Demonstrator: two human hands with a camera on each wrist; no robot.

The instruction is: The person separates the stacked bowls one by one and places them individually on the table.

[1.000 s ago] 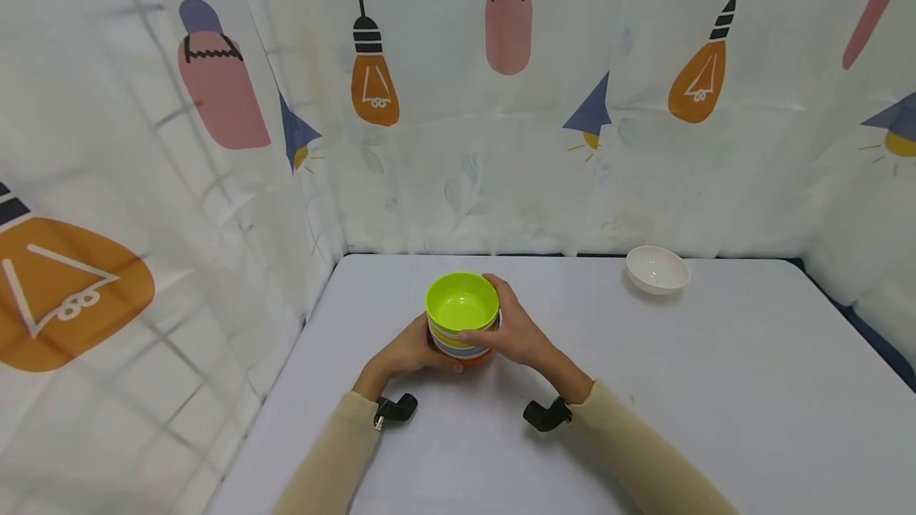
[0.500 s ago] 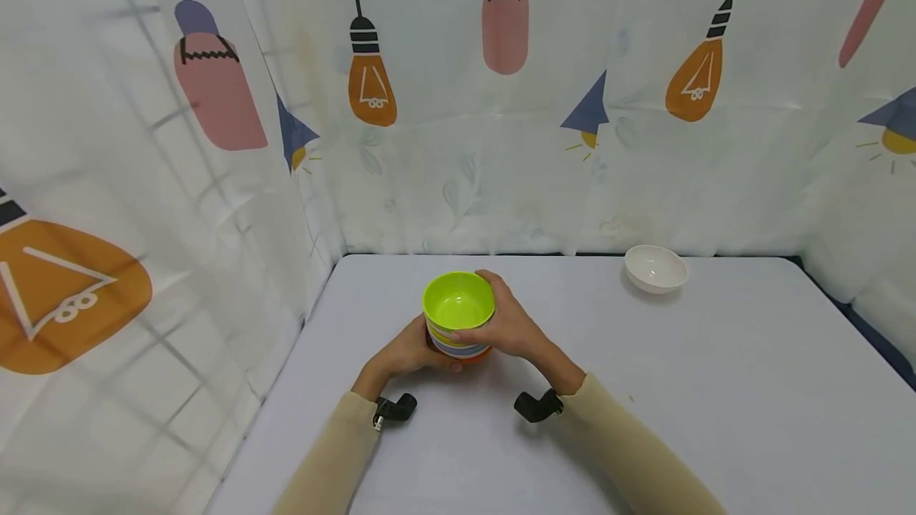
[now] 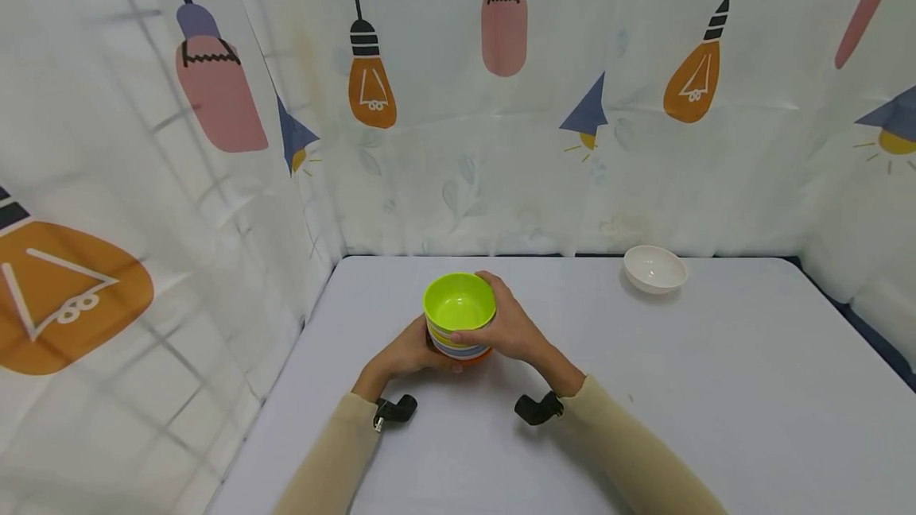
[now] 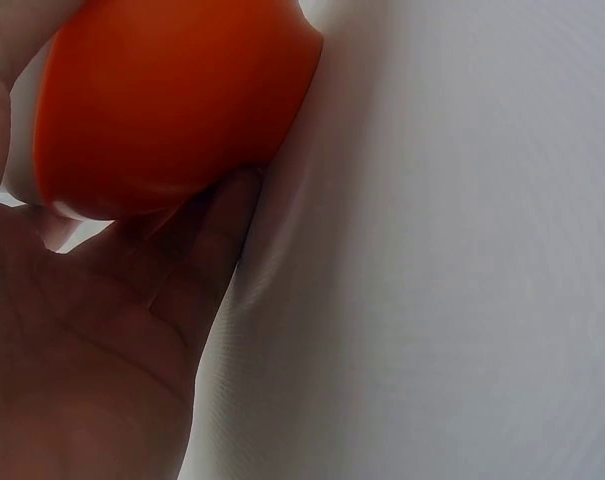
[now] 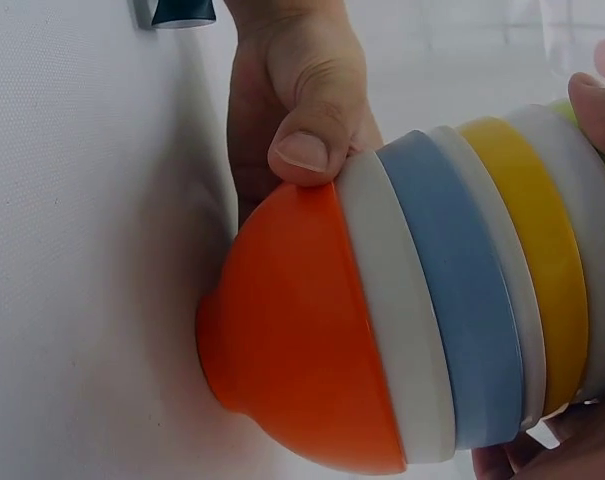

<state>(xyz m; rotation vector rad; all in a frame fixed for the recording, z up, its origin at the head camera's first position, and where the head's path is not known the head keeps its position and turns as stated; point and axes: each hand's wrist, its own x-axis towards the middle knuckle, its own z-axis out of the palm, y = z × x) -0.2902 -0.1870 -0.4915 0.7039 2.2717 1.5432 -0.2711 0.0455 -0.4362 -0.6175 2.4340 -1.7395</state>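
Note:
A stack of nested bowls stands near the middle of the table. Its top one is a lime-green bowl (image 3: 459, 302). Beneath it the right wrist view shows a yellow bowl (image 5: 532, 260), a light blue bowl (image 5: 457, 300) and an orange bowl (image 5: 292, 320) at the bottom, with white bands between the colours. My left hand (image 3: 404, 352) grips the stack low down, its thumb at the orange bowl's rim. My right hand (image 3: 515, 328) grips the upper part from the right, thumb across the front just below the green rim, other fingers round the far side.
A small white bowl (image 3: 655, 269) sits alone at the back right of the white table (image 3: 716, 388). Behind the table hangs a pale curtain (image 3: 444, 165) printed with lamps; another side of it runs along the left edge. Each wrist wears a black camera mount (image 3: 539, 408).
My right hand and forearm have shifted slightly left over the second, still holding the stack. The left hand has kept its place, and the stack stands where it was.

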